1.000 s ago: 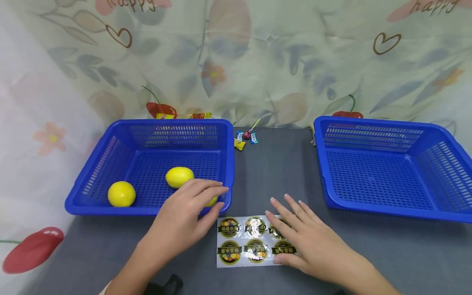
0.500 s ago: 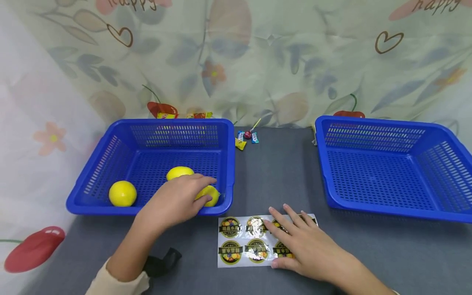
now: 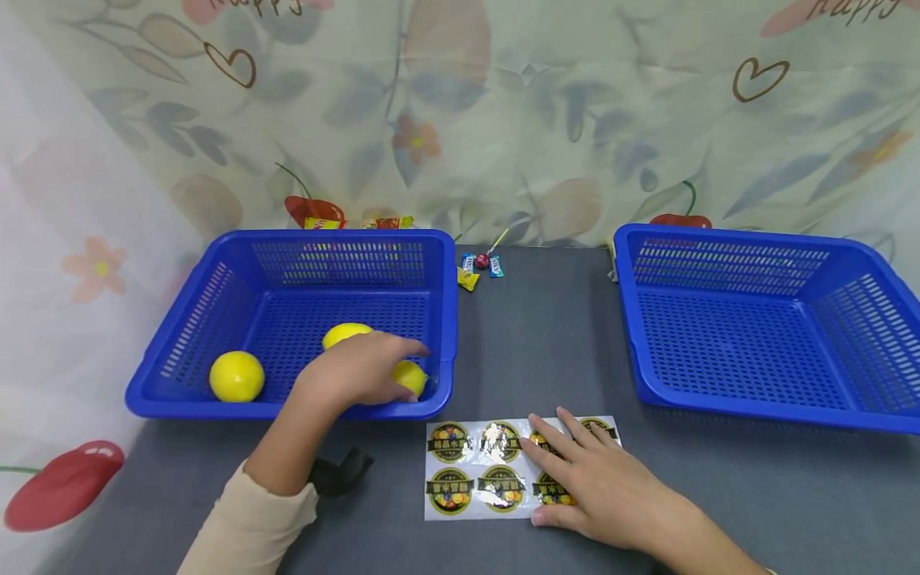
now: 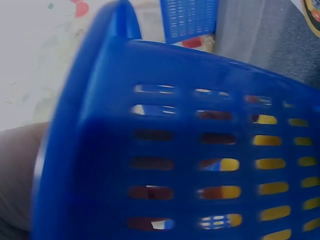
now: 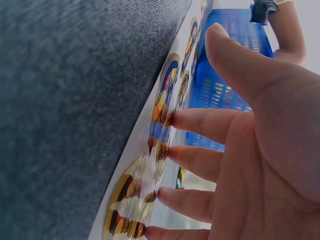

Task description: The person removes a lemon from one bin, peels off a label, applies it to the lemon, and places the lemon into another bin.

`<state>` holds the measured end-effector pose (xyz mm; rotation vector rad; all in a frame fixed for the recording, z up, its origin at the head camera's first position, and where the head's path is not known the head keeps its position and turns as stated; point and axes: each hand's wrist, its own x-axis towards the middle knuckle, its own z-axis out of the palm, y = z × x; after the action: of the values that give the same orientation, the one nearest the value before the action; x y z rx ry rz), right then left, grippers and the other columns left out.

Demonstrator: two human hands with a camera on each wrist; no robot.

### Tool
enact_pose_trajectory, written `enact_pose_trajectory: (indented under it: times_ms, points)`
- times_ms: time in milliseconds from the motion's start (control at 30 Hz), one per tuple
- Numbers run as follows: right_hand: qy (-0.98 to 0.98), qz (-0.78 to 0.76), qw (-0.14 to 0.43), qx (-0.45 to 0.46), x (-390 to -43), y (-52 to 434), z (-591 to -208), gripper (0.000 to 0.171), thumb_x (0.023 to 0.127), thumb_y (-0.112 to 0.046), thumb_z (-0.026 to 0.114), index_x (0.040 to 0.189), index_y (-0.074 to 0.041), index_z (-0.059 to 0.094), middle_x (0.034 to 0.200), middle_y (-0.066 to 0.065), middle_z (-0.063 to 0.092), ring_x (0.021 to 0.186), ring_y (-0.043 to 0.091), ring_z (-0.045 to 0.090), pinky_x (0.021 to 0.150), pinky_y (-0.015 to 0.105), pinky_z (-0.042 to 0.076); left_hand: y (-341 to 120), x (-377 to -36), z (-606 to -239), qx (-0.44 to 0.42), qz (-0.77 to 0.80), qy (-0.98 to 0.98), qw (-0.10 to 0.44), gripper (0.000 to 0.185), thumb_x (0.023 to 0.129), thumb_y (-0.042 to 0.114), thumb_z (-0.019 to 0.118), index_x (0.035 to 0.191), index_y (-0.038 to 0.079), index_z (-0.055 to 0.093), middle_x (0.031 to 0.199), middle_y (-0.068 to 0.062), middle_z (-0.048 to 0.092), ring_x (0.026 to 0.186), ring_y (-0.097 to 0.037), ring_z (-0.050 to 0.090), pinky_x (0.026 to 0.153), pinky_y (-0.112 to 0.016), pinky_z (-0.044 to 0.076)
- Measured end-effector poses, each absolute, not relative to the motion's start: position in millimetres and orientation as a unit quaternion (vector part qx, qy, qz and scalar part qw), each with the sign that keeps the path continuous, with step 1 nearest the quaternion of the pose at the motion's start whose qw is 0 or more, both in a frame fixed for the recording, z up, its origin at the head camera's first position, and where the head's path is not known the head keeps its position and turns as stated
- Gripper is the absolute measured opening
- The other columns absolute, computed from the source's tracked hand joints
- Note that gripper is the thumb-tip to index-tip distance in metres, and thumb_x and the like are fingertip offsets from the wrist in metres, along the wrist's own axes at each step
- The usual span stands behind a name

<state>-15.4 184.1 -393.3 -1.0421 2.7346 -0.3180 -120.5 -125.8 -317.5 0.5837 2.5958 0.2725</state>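
The left sleeve (image 3: pixel 247 519) is cream (lightly creased), with a black wrist attachment (image 3: pixel 336 477).

Yellow lemons (image 3: pixel 237 376): three
Blue baskets (image 3: pixel 726 351): two
Sticker sheet (image 3: pixel 475 471): one
Hands (image 3: pixel 607 485): two
Lollipop (image 3: pixel 482 261): one
Blue wrapped candies (image 3: pixel 497 267): two

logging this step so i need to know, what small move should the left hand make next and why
Probably close the left hand around the rightmost lemon: its thumb and a finger flank that fruit in the left basket, but a firm grip isn't evident.
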Motion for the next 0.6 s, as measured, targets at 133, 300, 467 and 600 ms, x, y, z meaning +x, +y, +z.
enact_pose_trajectory:
  times_ms: [133,300,467,600]
  points:
    - [0.926,-0.114,0.102,-0.345,-13.4,186.6,-393.9,0.075,0.094,-0.066,0.05,0.15,-0.016,0.049,0.157,0.011,0.038,0.142,0.046,0.03,0.101,0.068,0.035,-124.7,-125.2,-320.3,0.2,0.091,0.937,0.271,0.052,0.089,0.023,0.077,0.138,0.015,0.061,0.127,-0.007,0.065,0.11,-0.027,0.058,0.1,-0.052,0.045]
    - [0.928,-0.122,0.105,-0.336,-11.4,191.9,-393.6,0.073,0.094,-0.065,0.052,0.149,-0.016,0.051,0.157,0.011,0.039,0.142,0.046,0.03,0.1,0.07,0.035,-123.1,-132.2,-325.4,0.209,0.089,0.923,0.31,0.047,0.092,0.02,0.073,0.137,0.016,0.061,0.118,-0.004,0.065,0.099,-0.023,0.056,0.094,-0.047,0.046]
    - [0.929,-0.132,0.114,-0.326,-10.5,197.9,-391.1,0.073,0.095,-0.065,0.05,0.149,-0.016,0.051,0.156,0.011,0.039,0.142,0.045,0.03,0.1,0.071,0.034,-124.6,-136.0,-328.6,0.213,0.11,0.919,0.313,0.049,0.096,0.025,0.06,0.144,0.014,0.053,0.124,-0.006,0.062,0.102,-0.024,0.056,0.095,-0.048,0.047]
    - [0.93,-0.141,0.112,-0.32,-8.5,202.9,-388.4,0.074,0.095,-0.065,0.051,0.146,-0.012,0.054,0.155,0.012,0.041,0.142,0.046,0.032,0.101,0.071,0.033,-131.1,-132.7,-322.1,0.203,0.152,0.927,0.277,0.052,0.099,0.031,0.046,0.15,0.02,0.045,0.139,-0.01,0.054,0.116,-0.027,0.053,0.1,-0.054,0.044]
